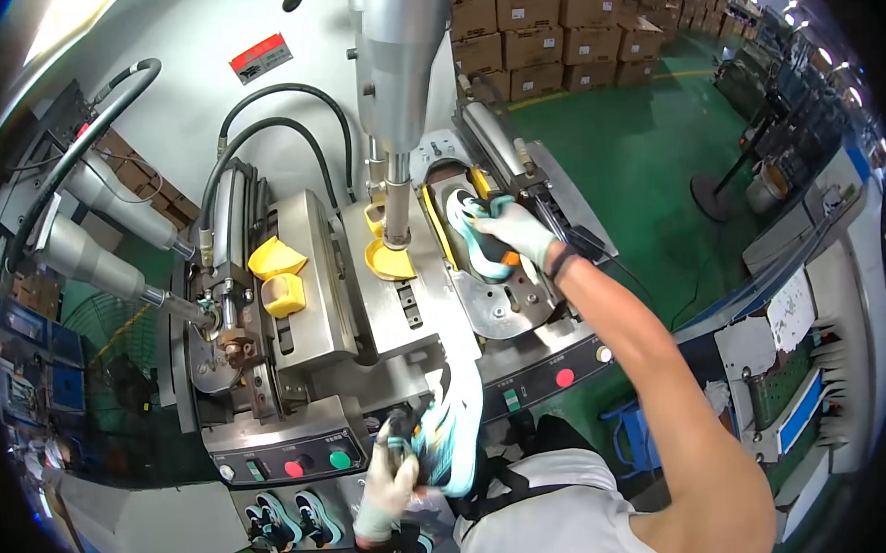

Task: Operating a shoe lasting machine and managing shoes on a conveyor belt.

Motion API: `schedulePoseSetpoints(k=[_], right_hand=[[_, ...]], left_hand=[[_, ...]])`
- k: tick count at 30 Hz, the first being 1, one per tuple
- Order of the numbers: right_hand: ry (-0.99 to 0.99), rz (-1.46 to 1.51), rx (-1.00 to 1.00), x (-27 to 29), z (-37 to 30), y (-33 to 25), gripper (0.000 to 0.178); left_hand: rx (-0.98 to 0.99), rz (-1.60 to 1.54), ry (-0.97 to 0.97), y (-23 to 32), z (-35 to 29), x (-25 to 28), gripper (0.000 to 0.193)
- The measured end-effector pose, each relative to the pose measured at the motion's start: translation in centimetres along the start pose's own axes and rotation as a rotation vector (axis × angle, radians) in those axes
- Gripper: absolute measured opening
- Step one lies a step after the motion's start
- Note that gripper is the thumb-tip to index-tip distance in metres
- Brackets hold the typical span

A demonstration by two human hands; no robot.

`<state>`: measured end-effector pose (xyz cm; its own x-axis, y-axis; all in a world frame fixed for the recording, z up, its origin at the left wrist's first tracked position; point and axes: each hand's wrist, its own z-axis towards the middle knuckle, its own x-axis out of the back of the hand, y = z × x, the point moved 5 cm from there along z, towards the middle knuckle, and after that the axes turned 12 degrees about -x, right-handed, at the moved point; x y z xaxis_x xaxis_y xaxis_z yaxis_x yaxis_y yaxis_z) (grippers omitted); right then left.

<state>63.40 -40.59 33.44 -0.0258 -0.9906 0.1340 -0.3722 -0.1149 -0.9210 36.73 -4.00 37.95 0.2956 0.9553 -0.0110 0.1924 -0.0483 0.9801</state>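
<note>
My left hand [386, 488], in a white glove, is closed on a sneaker [462, 416] with a pale-blue and white sole and a dark upper. That shoe hangs in front of the machine, partly blurred. My right hand [519, 230], gloved too, is closed on a second sneaker [482, 252], which lies in the right-hand station of the press machine [500, 314] between yellow pads. Its fingers reach over the shoe's side, and some fingertips are hidden. The vertical press cylinder [392, 69] stands just left of that station.
Yellow pads [392, 261] sit on the metal blocks. Control buttons [565, 377] line the machine's front. Several sneakers [317, 517] rest on a rack below left. Cardboard boxes [531, 47] are stacked behind, and a blue stool [632, 437] stands at lower right.
</note>
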Motion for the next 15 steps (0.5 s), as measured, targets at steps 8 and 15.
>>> schedulePoseSetpoints(k=[8, 15], right_hand=[[0.594, -0.709, 0.105, -6.6, 12.0, 6.3, 0.044], [0.003, -0.271, -0.160, -2.5, 12.0, 5.5, 0.009]], left_hand=[[0.553, 0.082, 0.642, -17.9, -17.7, 3.3, 0.061], [-0.019, 0.474, 0.940, -30.0, -12.8, 1.1, 0.067]])
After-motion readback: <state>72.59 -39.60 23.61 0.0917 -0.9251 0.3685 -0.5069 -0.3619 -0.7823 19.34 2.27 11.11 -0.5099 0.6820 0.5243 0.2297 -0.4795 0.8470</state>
